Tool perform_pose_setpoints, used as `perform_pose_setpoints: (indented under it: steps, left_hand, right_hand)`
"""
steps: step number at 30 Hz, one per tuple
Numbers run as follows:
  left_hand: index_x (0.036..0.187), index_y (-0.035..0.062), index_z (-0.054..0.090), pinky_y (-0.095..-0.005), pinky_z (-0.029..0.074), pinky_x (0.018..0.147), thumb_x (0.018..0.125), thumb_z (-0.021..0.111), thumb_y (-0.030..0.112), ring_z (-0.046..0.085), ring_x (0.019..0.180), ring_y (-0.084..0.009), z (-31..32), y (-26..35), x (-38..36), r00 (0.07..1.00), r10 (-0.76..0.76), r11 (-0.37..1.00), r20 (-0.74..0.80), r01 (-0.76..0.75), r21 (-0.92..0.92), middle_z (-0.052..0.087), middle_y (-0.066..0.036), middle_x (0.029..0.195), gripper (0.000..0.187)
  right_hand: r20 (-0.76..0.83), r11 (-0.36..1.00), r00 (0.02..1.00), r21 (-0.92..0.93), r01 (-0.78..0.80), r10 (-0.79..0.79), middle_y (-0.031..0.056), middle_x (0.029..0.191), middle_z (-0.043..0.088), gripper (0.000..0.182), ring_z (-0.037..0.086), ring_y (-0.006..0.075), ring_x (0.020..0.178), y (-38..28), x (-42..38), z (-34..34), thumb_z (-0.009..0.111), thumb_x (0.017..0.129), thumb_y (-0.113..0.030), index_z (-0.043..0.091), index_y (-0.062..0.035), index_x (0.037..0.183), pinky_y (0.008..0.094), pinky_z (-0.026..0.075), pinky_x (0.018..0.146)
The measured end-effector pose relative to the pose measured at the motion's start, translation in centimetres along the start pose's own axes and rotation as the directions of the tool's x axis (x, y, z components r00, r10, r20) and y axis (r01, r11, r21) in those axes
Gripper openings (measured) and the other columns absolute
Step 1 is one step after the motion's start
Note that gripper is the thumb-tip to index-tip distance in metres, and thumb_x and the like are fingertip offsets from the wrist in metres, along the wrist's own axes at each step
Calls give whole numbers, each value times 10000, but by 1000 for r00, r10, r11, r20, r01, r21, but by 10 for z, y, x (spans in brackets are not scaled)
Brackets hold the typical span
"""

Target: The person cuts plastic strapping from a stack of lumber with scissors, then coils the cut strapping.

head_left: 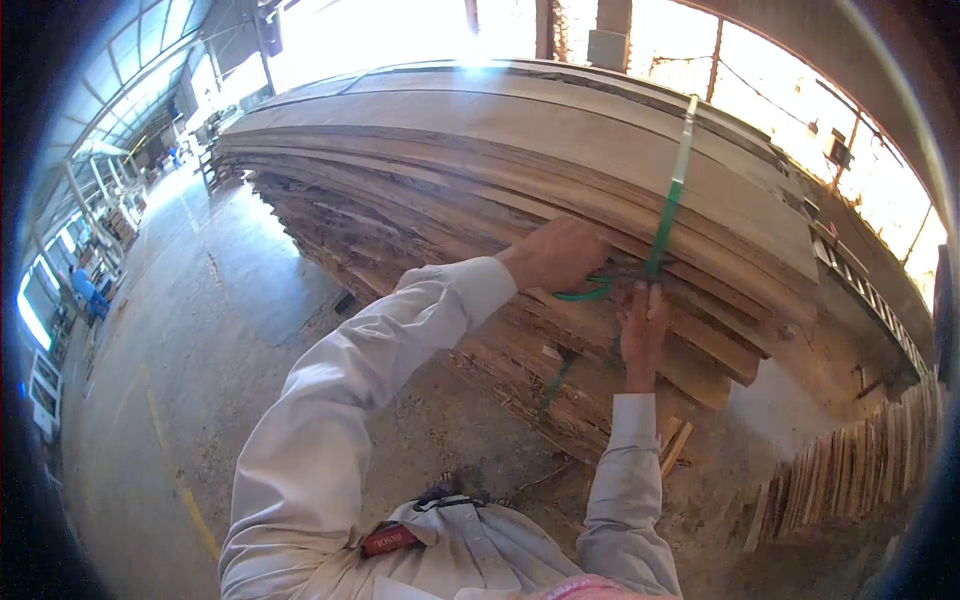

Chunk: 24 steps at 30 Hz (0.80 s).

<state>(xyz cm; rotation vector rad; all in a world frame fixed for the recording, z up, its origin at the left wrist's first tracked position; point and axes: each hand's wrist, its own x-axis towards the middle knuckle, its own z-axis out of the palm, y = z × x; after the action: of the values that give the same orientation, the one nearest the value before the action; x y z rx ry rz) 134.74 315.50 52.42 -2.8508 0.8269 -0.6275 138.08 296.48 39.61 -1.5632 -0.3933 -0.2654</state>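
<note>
A green strap (667, 222) runs down over the side of a large stack of wooden boards (430, 115). My left hand (562, 255) is closed in a fist against the boards, with a loop of the strap coming out beneath it. Just below and to the right, my right hand (641, 330) pinches the strap near its lower visible end, fingers pointing up. A dark patch between the two hands, where the strap meets the loop, is too small to make out. Both fingertips are partly hidden.
Bundled wood strips (850, 460) stand at the lower right. A ladder (870, 295) lies along the stack's right end. Short wood pieces (675, 445) are near my right sleeve. Concrete floor (160, 380) stretches left, with a person (88, 290) in blue far off.
</note>
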Motion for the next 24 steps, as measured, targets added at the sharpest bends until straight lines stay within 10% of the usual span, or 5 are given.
perform_pose_setpoints:
  steps: [5,10,19,24]
  left_hand:
    - [906,-15,704,-502,588,753,875,725,349,726,809,-414,-13,14,-8,983,-91,996,162,92,5,721,-225,808,366]
    - [1064,-22,661,-508,585,751,893,720,352,726,819,-405,0,8,-3,995,-30,995,94,21,95,728,-217,857,415]
    - [1037,-29,608,-488,593,755,939,616,197,731,882,-377,14,3,14,979,137,968,-152,-100,229,701,-214,1011,247]
    - [1083,-20,608,-479,597,770,902,646,191,734,876,-375,3,8,19,996,72,979,49,-80,186,706,-216,990,280]
  right_hand:
    - [-138,981,976,-111,157,-172,-4,791,598,389,498,70,668,62,13,3,482,1107,-413,584,-58,985,263,421,599]
    - [52,1000,998,23,16,-17,89,832,633,390,592,196,756,0,2,-6,446,1106,-351,614,-25,974,380,485,743]
    - [136,993,986,88,82,-94,-7,761,606,317,490,66,656,6,3,-7,483,1117,-328,579,-64,971,267,423,605]
    - [76,989,993,124,78,-88,-5,758,604,334,502,70,655,-3,-1,-5,485,1112,-328,648,-39,1069,271,433,604]
